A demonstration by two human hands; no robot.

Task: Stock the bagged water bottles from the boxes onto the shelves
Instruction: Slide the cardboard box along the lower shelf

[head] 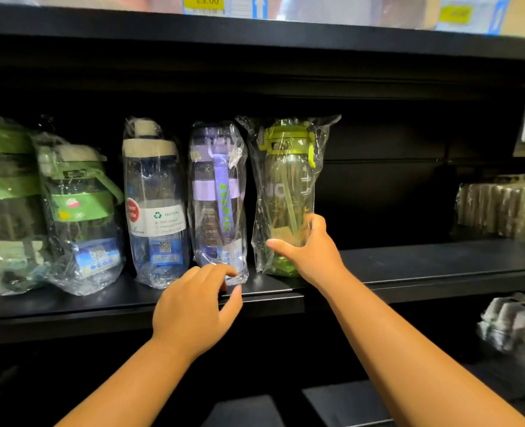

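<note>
Right hand (309,251) was wrapped round the low part of the green bottle (289,180), upright mid-frame on the shelf (424,257) — left hand (193,306), fingers curled, sat at the bagged base of the purple bottle (216,195) next door — couldn't tell if it pinched anything.

The one view comes from the person's head. It faces forward into the black shelf (101,300) from close by, about level with the row of bagged bottles (158,204). The wide lens bends the shelf edges.
</note>
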